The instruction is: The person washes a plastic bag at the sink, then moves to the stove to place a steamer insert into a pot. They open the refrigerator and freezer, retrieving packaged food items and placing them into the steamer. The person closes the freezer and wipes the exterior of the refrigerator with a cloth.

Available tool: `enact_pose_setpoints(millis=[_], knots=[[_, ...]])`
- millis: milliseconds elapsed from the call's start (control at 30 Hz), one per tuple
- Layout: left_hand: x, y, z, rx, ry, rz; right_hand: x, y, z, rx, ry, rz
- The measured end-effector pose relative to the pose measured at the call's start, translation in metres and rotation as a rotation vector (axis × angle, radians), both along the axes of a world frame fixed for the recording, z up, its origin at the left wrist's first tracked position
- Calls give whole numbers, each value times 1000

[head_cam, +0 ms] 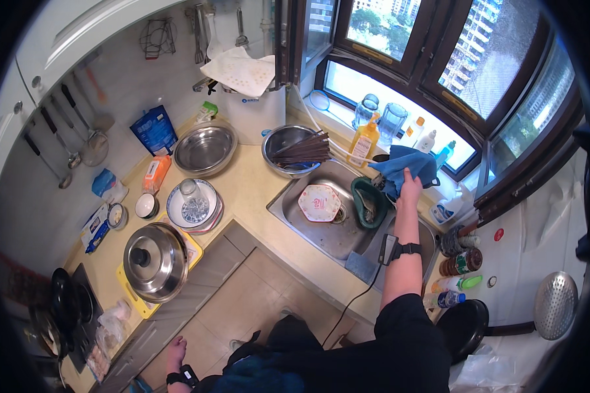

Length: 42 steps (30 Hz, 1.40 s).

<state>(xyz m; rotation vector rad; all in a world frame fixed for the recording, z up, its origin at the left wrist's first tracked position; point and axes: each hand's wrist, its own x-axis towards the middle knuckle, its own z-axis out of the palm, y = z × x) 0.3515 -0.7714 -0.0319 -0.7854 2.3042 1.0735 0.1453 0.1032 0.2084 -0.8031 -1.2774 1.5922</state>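
My right hand [410,188] reaches over the sink's back edge and grips a blue cloth [415,164], which is bunched up near the faucet below the window. Just left of the cloth, a dark green strainer basket [366,204] with scraps in it sits in the sink [341,245]. A hexagonal plate [319,203] with a red pattern lies in the basin beside the drain. Low in the picture, my left hand [177,350] hangs by my side over the floor. Nothing shows in it, and its fingers are too small to make out.
A steel bowl holding dark chopsticks [302,152] stands at the sink's left edge. Along the left counter are a steel basin [205,149], a glass in stacked bowls [194,204] and a lidded steel pot [155,263]. A yellow soap bottle [364,142] stands by the windowsill.
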Motion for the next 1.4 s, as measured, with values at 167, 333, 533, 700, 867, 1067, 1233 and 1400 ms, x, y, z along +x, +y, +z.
enact_pose_setpoints(millis=[167,333,533,700,867,1067,1233,1400], knots=[[22,-4,4,-55,-74,64,20,-39,66,474,188,-138],[15,4,22,-97,58,-14,29,-128,98,204,337,420],[-12,28,88,-53,313,-214,22,-311,38,-34,155,791],[25,14,126,452,430,-115,96,-553,-35,-155,-238,1420],[145,-67,131,699,637,201,238,-781,-87,-263,-383,2019],[338,-196,124,599,632,528,379,-961,-98,829,142,2180],[427,-283,129,870,892,740,466,-1069,-88,1011,296,2737],[494,-387,97,736,876,1249,496,-1198,-117,1178,316,2503]])
